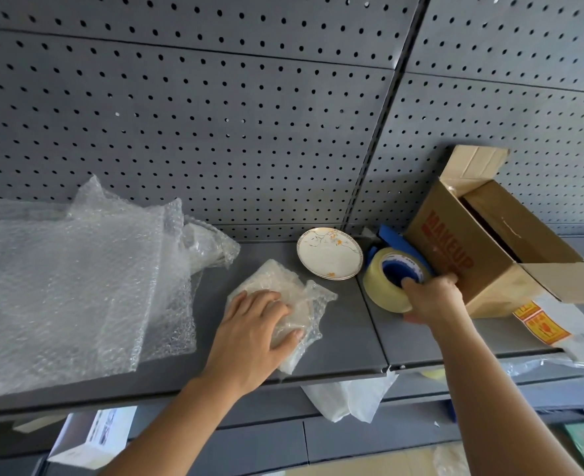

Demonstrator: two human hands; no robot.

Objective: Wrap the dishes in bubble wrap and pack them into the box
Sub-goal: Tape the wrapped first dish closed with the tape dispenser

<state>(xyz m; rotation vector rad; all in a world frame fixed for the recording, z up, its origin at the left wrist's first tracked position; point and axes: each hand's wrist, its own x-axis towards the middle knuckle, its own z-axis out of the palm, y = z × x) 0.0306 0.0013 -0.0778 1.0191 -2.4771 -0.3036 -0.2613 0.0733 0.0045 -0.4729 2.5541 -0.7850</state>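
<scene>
A dish wrapped in bubble wrap lies on the grey shelf, and my left hand presses flat on top of it with fingers spread. My right hand grips a blue tape dispenser with a roll of clear tape. A bare white plate with orange flowers and a gold rim rests behind the bundle, near the pegboard wall. An open cardboard box printed with red letters stands at the right, its flaps up.
Large loose sheets of bubble wrap cover the left of the shelf. A sheet of yellow and red labels lies under the box's front flap. A white plastic bag hangs off the shelf's front edge. Lower shelves hold boxes and paper.
</scene>
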